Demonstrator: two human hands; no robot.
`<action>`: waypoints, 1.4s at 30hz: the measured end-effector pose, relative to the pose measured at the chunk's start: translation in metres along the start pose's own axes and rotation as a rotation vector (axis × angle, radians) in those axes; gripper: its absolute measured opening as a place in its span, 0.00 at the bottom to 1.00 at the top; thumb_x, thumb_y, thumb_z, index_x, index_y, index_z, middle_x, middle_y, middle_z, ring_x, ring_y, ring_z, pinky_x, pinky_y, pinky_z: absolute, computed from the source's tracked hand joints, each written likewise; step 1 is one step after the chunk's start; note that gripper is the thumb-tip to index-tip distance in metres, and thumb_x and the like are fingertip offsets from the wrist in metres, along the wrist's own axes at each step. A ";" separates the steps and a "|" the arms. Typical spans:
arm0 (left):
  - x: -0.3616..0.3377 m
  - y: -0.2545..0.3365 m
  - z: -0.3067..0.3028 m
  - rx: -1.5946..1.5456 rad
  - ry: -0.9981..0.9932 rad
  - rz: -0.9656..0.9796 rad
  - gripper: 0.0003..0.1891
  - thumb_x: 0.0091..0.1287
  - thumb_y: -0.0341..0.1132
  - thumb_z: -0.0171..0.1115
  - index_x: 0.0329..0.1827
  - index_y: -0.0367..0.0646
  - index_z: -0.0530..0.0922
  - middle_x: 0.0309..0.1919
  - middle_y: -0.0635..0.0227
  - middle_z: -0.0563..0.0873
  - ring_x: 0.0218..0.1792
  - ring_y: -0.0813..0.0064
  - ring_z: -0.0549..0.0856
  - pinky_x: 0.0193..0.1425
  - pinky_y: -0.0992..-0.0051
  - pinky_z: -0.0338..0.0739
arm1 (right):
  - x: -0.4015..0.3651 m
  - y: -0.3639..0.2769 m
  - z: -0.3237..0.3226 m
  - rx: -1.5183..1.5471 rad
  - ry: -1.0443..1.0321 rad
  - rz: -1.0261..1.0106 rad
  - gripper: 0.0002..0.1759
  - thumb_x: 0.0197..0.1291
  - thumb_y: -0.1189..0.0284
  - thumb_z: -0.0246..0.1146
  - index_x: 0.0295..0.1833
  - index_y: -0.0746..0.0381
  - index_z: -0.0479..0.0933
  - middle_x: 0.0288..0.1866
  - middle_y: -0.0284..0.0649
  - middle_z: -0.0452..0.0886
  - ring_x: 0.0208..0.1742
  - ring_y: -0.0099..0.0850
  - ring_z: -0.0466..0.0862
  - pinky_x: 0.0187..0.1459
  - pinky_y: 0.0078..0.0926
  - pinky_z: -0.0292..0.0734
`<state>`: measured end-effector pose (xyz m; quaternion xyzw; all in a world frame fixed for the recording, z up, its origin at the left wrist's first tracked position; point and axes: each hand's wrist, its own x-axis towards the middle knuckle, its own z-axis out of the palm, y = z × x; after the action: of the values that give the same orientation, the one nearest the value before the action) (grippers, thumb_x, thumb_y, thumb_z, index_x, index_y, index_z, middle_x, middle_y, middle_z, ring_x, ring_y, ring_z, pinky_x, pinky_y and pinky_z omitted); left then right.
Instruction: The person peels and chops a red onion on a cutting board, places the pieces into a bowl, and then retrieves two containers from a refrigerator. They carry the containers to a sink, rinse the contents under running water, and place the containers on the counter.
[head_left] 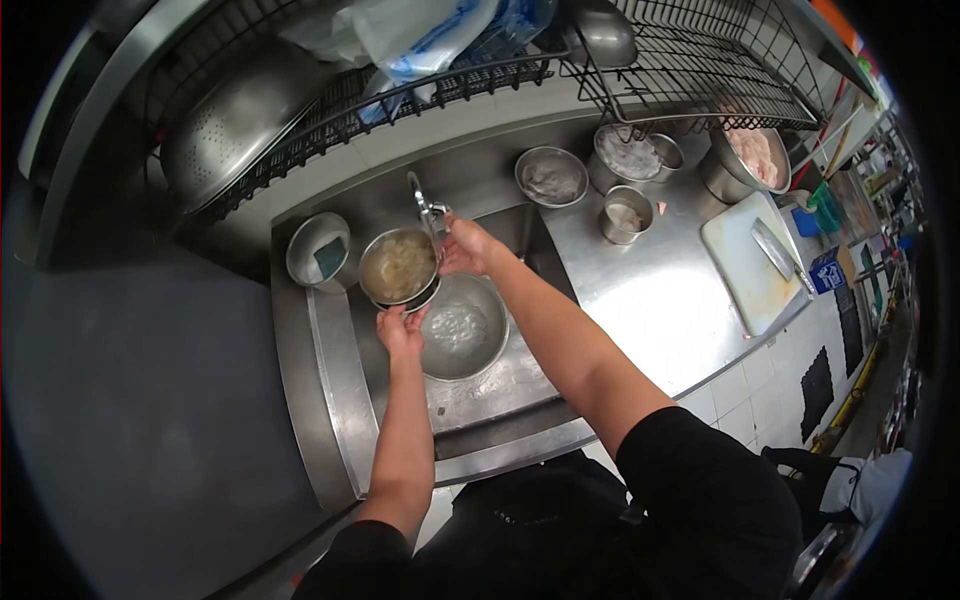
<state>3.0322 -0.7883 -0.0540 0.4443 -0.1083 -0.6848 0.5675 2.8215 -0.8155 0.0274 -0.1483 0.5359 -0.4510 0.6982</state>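
Note:
A round metal bowl (399, 267) of cloudy liquid with pale, soft-looking contents is held up beside the tap (424, 207). My left hand (403, 330) grips its near edge from below, fingers curled against the metal. On the right side, my right hand (466, 246) has its fingers at the bowl's rim, with its upper part close by the tap handle. Below, a larger metal basin (492, 349) of clear, rippling water stands in the sink (480, 408), partly overlapped by the held bowl.
Left of the sink, a metal pot (303, 262) contains a green scouring pad (329, 258). Several metal containers line the back counter, one holding pink meat (752, 157). A knife (771, 248) lies on a white cutting board (738, 270). Wire racks (690, 75) hang overhead.

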 end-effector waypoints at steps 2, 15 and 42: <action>0.000 -0.001 -0.001 0.017 0.008 -0.008 0.15 0.51 0.18 0.55 0.40 0.40 0.65 0.45 0.51 0.75 0.46 0.43 0.80 0.48 0.41 0.83 | 0.001 0.005 -0.007 0.082 -0.096 0.042 0.45 0.70 0.44 0.41 0.57 0.85 0.63 0.51 0.66 0.73 0.53 0.56 0.78 0.55 0.50 0.77; -0.007 -0.034 0.013 0.108 -0.137 -0.093 0.12 0.55 0.18 0.52 0.40 0.43 0.67 0.41 0.53 0.79 0.41 0.46 0.84 0.41 0.41 0.85 | 0.019 0.007 -0.191 0.299 0.594 -0.394 0.20 0.68 0.62 0.57 0.41 0.73 0.71 0.33 0.47 0.75 0.29 0.41 0.82 0.28 0.38 0.85; -0.010 -0.121 0.150 0.247 -0.343 -0.196 0.09 0.60 0.19 0.53 0.39 0.40 0.65 0.45 0.47 0.78 0.45 0.48 0.83 0.42 0.45 0.86 | -0.107 -0.088 -0.231 0.255 0.572 -0.684 0.11 0.63 0.79 0.54 0.35 0.80 0.70 0.32 0.51 0.78 0.27 0.40 0.84 0.29 0.34 0.88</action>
<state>2.8392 -0.7925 -0.0407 0.3957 -0.2426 -0.7837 0.4128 2.5743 -0.7155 0.0660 -0.0994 0.5675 -0.7405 0.3462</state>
